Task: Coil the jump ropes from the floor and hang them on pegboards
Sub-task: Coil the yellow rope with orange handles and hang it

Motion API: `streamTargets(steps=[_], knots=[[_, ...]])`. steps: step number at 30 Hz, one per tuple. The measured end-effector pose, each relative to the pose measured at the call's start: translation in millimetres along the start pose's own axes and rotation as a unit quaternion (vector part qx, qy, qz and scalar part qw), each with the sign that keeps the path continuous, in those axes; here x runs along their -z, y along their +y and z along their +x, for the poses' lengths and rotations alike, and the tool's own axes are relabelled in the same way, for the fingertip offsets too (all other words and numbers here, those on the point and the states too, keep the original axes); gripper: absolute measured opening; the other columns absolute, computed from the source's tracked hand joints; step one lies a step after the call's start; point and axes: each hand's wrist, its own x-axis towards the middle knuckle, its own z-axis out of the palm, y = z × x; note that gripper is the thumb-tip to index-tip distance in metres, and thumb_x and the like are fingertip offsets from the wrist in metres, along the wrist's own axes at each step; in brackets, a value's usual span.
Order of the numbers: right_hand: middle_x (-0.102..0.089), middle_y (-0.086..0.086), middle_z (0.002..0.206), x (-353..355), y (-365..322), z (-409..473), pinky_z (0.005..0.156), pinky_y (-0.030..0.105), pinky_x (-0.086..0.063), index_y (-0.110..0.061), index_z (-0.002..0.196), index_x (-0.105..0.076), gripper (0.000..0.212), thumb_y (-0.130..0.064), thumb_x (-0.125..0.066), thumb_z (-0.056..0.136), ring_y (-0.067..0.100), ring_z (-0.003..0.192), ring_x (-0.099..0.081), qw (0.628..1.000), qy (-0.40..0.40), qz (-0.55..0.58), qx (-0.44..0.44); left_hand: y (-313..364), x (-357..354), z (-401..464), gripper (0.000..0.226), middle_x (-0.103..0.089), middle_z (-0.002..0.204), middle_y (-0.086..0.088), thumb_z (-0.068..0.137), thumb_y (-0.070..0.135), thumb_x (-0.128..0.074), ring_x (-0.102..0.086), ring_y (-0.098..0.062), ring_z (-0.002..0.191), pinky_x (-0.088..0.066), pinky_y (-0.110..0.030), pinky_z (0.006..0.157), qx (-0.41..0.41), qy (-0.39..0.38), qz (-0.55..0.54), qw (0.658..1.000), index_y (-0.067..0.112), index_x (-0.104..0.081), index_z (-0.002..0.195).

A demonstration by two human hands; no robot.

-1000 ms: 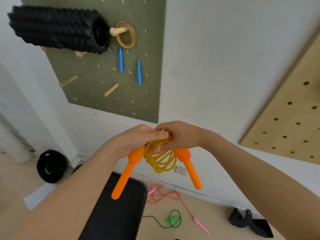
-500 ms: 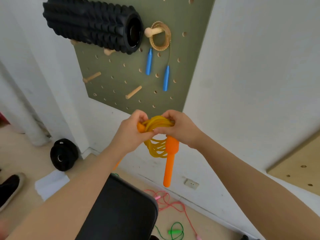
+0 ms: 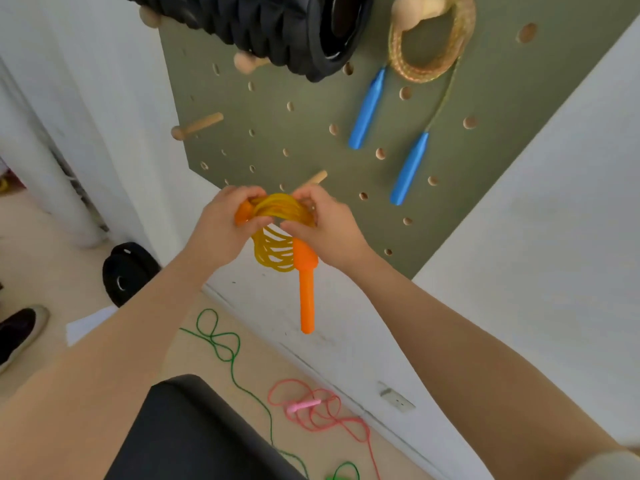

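From my head camera, I have the orange jump rope [image 3: 277,233] bunched between both hands, right in front of the lower edge of the green pegboard [image 3: 294,140]. My left hand [image 3: 225,230] has its fingers curled over the top of the yellow-orange coil, with one orange handle [image 3: 242,211] tucked under them. My right hand [image 3: 325,230] pinches the other side of the coil, thumb underneath and fingers curled over. The loops hang down between my hands, and the second orange handle [image 3: 306,289] dangles straight down below my right hand, touching nothing.

A wooden peg [image 3: 317,177] sticks out of the board just above my right fingers; I cannot tell whether the coil touches it. Near the board's top edge a coiled gold rope [image 3: 429,39] hangs on a peg [image 3: 415,8], its two blue handles [image 3: 367,109] hanging against the board. A black foam roller [image 3: 270,26] rests on pegs at the top left corner.

On the floor [image 3: 41,237] near the wall lie a green jump rope [image 3: 221,341] and a pink jump rope [image 3: 318,410], both loose. A black padded bench [image 3: 194,438] is below my arms, and a black weight plate [image 3: 124,271] leans by the wall.
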Motion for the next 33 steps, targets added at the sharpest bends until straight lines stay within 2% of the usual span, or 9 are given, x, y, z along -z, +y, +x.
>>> streamTargets(steps=[5,9,14,17,19,23,27,29,33], knots=[[-0.053,0.002,0.114,-14,18,30,0.083,0.031,-0.045,-0.018,0.115,-0.056,0.037,-0.031,-0.067,0.082,0.016,0.101,-0.052,0.996,0.075,-0.043,-0.002,-24,-14,39,0.039,-0.051,0.107,-0.006,0.084,0.02,-0.067,-0.045,-0.013,0.093,-0.028,0.004,0.073,-0.001,-0.015,-0.026,1.0,0.011,-0.058,0.121],[-0.05,0.003,0.117,-14,36,38,0.08,0.037,-0.047,-0.016,0.118,-0.049,0.039,-0.028,-0.065,0.085,0.018,0.101,-0.052,0.995,0.093,-0.042,0.005,-34,-22,67,0.051,-0.051,0.103,-0.005,0.073,0.033,-0.061,-0.048,-0.014,0.091,-0.031,0.002,0.075,-0.02,-0.081,-0.052,0.995,0.013,-0.06,0.12],[-0.053,0.007,0.118,-9,54,49,0.068,0.038,-0.049,-0.012,0.117,-0.051,0.033,-0.03,-0.058,0.09,0.027,0.092,-0.058,0.974,0.136,-0.181,-0.001,-30,-35,99,0.044,-0.052,0.117,-0.017,0.079,0.015,-0.072,-0.05,-0.021,0.105,-0.038,-0.024,0.094,-0.044,-0.111,-0.039,0.992,0.013,-0.061,0.121],[-0.065,0.008,0.098,-10,63,56,0.063,0.031,-0.047,-0.009,0.104,-0.06,0.035,-0.037,-0.05,0.085,0.027,0.075,-0.065,0.914,0.216,-0.34,0.046,-26,-41,119,0.043,-0.048,0.115,-0.016,0.075,0.024,-0.074,-0.048,-0.033,0.11,-0.039,-0.044,0.099,-0.053,-0.091,0.017,0.994,0.019,-0.065,0.117],[-0.066,0.006,0.097,-13,65,57,0.062,0.028,-0.046,-0.011,0.101,-0.061,0.04,-0.042,-0.043,0.083,0.023,0.076,-0.064,0.885,0.238,-0.397,0.045,-21,-42,127,0.04,-0.047,0.112,-0.014,0.077,0.025,-0.074,-0.048,-0.031,0.106,-0.041,-0.045,0.095,-0.066,-0.092,0.06,0.992,0.021,-0.066,0.116],[-0.061,0.005,0.117,-8,58,50,0.066,0.033,-0.044,-0.016,0.108,-0.062,0.042,-0.044,-0.044,0.084,0.024,0.092,-0.05,0.869,0.205,-0.45,0.004,-11,-43,127,0.044,-0.054,0.113,-0.013,0.075,0.024,-0.076,-0.057,-0.026,0.096,-0.045,-0.036,0.089,-0.035,-0.083,0.055,0.994,0.013,-0.063,0.116],[-0.025,0.003,0.151,5,34,29,0.092,0.041,-0.038,-0.018,0.14,-0.035,0.056,-0.045,-0.046,0.092,0.03,0.117,-0.041,0.927,0.061,-0.367,-0.04,-5,-40,98,0.056,-0.05,0.137,-0.012,0.089,0.018,-0.06,-0.048,-0.027,0.124,-0.035,-0.035,0.105,0.013,-0.135,0.009,0.991,0.011,-0.038,0.14],[-0.013,0.001,0.155,10,22,9,0.096,0.041,-0.036,-0.019,0.143,-0.028,0.058,-0.042,-0.046,0.093,0.03,0.122,-0.037,0.938,0.041,-0.344,-0.028,-2,-32,77,0.054,-0.043,0.143,-0.012,0.094,0.02,-0.052,-0.04,-0.026,0.132,-0.029,-0.034,0.109,0.002,-0.14,0.021,0.99,0.013,-0.032,0.144],[-0.014,0.004,0.154,17,4,-34,0.096,0.042,-0.037,-0.017,0.137,-0.036,0.051,-0.035,-0.051,0.092,0.032,0.125,-0.036,0.944,0.015,-0.328,-0.028,16,-14,35,0.055,-0.05,0.134,-0.008,0.089,0.035,-0.052,-0.047,-0.024,0.124,-0.038,-0.041,0.104,-0.029,-0.142,0.003,0.989,0.019,-0.04,0.14]])
